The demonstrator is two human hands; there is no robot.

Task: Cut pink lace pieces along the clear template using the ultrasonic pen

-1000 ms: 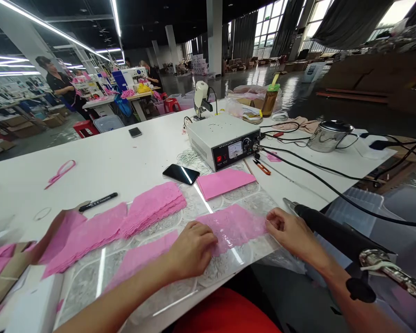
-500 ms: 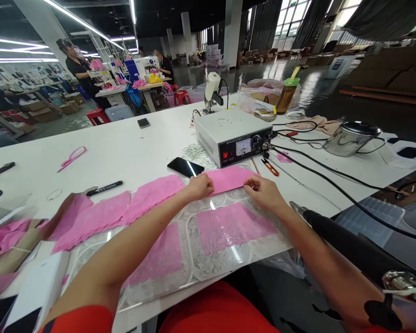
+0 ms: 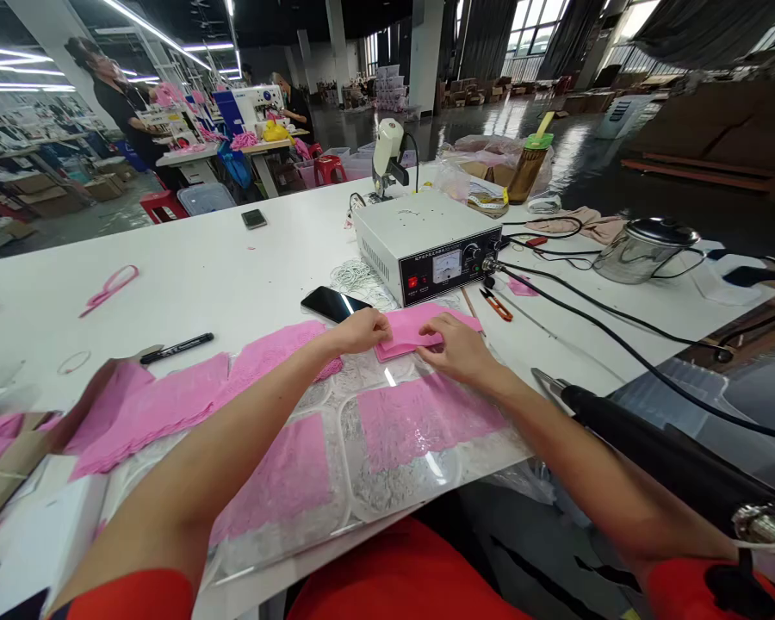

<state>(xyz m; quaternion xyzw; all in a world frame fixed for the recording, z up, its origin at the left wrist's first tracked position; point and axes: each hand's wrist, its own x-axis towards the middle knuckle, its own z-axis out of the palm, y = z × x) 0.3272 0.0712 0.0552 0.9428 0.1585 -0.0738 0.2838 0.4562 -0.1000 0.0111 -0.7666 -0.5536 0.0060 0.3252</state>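
Note:
A small stack of pink fabric pieces (image 3: 403, 322) lies in front of the grey control box. My left hand (image 3: 363, 331), its fingers closed, grips the left end of the top piece. With thumb and fingers pinched, my right hand (image 3: 457, 346) holds the near edge of that piece, which looks slightly lifted and bent. Below both hands lies a clear sheet (image 3: 400, 486) with rounded outlines, and a flat pink lace piece (image 3: 426, 418) shows on it. More pink pieces (image 3: 275, 357) are stacked to the left, partly behind my left forearm.
Behind my hands stand the control box (image 3: 430, 245) and a black phone (image 3: 333, 304). Orange-handled thread snips (image 3: 496, 305) lie to the right. A black-handled tool (image 3: 646, 456) with a metal tip juts in at right. A marker (image 3: 176, 348) lies left. Two people work in the background.
My right hand has moved left along the pink fabric, closer to my left hand, and the near edge has lifted. My left hand stays at the left end. The view has shifted slightly.

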